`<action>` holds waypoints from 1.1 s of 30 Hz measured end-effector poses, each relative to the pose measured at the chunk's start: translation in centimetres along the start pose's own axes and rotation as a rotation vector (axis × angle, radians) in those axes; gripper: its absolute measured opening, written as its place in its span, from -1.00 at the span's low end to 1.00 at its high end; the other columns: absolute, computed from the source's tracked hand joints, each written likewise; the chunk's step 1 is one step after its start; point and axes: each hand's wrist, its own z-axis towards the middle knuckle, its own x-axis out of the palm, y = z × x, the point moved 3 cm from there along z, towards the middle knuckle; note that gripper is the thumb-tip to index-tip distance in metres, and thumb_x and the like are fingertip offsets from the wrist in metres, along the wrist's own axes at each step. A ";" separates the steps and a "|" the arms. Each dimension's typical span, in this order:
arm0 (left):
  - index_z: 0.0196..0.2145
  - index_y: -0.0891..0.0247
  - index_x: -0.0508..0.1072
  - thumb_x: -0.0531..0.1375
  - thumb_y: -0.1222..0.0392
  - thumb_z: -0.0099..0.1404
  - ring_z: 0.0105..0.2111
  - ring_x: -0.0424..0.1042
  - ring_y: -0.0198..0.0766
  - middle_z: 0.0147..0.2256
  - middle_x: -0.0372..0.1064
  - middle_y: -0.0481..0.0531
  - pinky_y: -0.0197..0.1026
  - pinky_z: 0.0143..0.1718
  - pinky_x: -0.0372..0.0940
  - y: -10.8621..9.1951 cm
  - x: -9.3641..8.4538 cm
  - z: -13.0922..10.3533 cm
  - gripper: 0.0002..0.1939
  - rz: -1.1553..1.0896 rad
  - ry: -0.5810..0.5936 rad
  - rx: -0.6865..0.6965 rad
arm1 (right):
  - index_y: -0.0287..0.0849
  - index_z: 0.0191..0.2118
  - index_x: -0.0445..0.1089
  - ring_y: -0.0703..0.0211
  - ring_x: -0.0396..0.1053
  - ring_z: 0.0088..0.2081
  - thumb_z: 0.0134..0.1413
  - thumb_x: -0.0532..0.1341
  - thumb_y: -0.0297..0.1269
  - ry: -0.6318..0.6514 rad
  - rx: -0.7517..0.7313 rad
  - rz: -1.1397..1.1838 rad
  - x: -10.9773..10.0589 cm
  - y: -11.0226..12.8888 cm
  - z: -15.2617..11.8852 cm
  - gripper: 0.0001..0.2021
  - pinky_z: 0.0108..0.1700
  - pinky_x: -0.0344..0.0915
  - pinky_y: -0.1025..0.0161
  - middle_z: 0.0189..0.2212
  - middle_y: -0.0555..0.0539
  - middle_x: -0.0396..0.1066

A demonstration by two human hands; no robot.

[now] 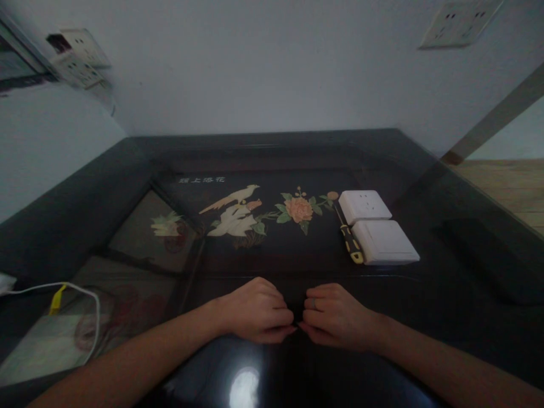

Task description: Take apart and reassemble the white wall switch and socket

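Observation:
My left hand (262, 310) rests at the near edge of the dark glossy table (272, 153), its fingers curled into a loose fist. Facing it across a small gap is my right hand (334, 314), likewise curled, with a ring on one finger. Nothing shows in either hand. Beyond my right hand lies a screwdriver (352, 245) with a black and yellow handle, its shaft pointing away from me. Directly right of it are a white wall socket (364, 206) and, nearer to me, a white switch-like box (386, 242) with a flat front plate.
A dark flat object (488, 258) lies at the right. On the left a white cable (97, 306) with a yellow tag (56, 299) curves over the tabletop. Inlaid birds and a flower (298, 209) decorate the table. Sockets (461, 24) are fixed to the wall behind.

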 end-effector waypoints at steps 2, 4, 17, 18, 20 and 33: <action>-0.56 0.21 0.33 -0.03 0.18 0.44 -0.63 0.29 -0.29 -0.65 0.34 -0.06 -0.14 -0.58 0.10 0.1 0.0 0.0 -0.59 0.002 0.002 -0.007 | -0.15 -0.53 0.30 0.26 0.19 -0.53 0.25 0.09 -0.34 0.004 -0.003 -0.006 0.0 -0.1 0.0 -0.70 -0.46 -0.03 0.21 -0.63 0.04 0.35; -0.56 0.21 0.32 -0.04 0.18 0.45 -0.63 0.29 -0.29 -0.64 0.34 -0.06 -0.14 -0.58 0.10 0.2 0.0 0.0 -0.59 0.001 0.005 -0.014 | -0.15 -0.53 0.30 0.25 0.20 -0.53 0.25 0.09 -0.34 0.008 -0.005 -0.011 0.0 -0.2 0.0 -0.71 -0.46 -0.03 0.21 -0.63 0.04 0.35; -0.55 0.21 0.32 -0.02 0.17 0.45 -0.62 0.30 -0.30 -0.63 0.35 -0.07 -0.15 -0.57 0.13 0.1 0.1 -0.1 -0.61 -0.016 0.015 -0.018 | -0.15 -0.52 0.29 0.26 0.21 -0.53 0.25 0.10 -0.33 0.016 -0.003 -0.015 0.1 -0.1 -0.1 -0.71 -0.46 -0.02 0.21 -0.63 0.04 0.35; -0.55 0.21 0.32 0.00 0.18 0.44 -0.62 0.30 -0.30 -0.63 0.35 -0.07 -0.15 -0.57 0.14 0.1 0.1 -0.1 -0.62 -0.015 0.019 -0.018 | -0.15 -0.52 0.29 0.25 0.21 -0.53 0.25 0.10 -0.33 0.016 0.000 -0.015 0.2 -0.1 -0.1 -0.71 -0.46 -0.02 0.21 -0.63 0.04 0.35; -0.54 0.21 0.32 0.03 0.19 0.42 -0.62 0.31 -0.31 -0.63 0.35 -0.07 -0.16 -0.57 0.14 0.1 0.2 -0.1 -0.65 -0.012 0.026 -0.022 | -0.15 -0.52 0.29 0.25 0.21 -0.53 0.25 0.10 -0.33 0.015 0.006 -0.013 0.2 -0.1 -0.2 -0.72 -0.46 -0.01 0.21 -0.63 0.04 0.35; -0.55 0.22 0.33 0.10 0.20 0.38 -0.65 0.30 -0.31 -0.64 0.36 -0.08 -0.18 -0.58 0.10 0.1 0.2 0.0 -0.68 -0.003 0.038 -0.042 | -0.14 -0.54 0.30 0.25 0.22 -0.53 0.23 0.08 -0.37 0.014 0.031 0.003 0.2 0.0 -0.2 -0.71 -0.47 0.02 0.20 -0.63 0.04 0.35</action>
